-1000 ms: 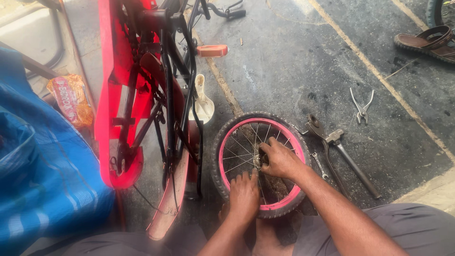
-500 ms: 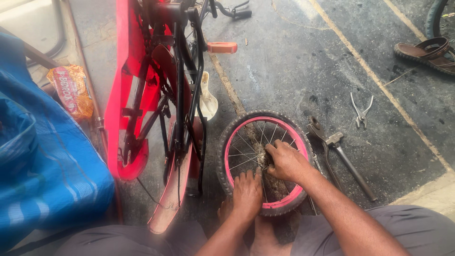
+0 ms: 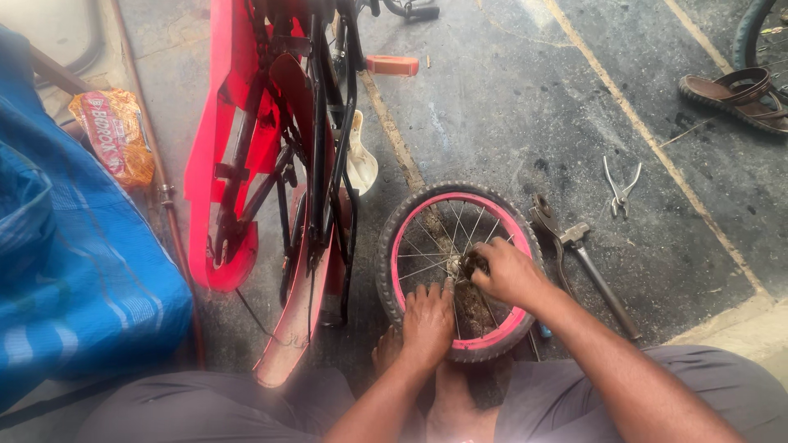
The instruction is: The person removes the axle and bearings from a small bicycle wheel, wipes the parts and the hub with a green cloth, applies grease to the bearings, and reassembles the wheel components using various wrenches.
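One small wheel [image 3: 460, 271], right hand [image 3: 509, 275] fingers gripping its hub, left hand [image 3: 428, 316] flat on spokes

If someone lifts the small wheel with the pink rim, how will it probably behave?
The wheel probably feels stiff, since its metal spokes look intact. It seems light for its size. Lying flat on the floor it stays put; stood upright, it would likely roll on its knobby tyre.

**Pink Rim, Red Frame, Blue Stripes**

The small wheel [image 3: 460, 271] had a black knobbly tyre, a pink rim and silver spokes. The upturned bicycle [image 3: 271, 180] was red with black tubing, an orange pedal [image 3: 392, 65] and a cream saddle [image 3: 361, 160]. The tarp [image 3: 74, 271] was blue with pale stripes. The sandal [image 3: 735, 97] was brown, the floor [image 3: 509, 123] dark grey, the trousers [image 3: 574, 394] grey.
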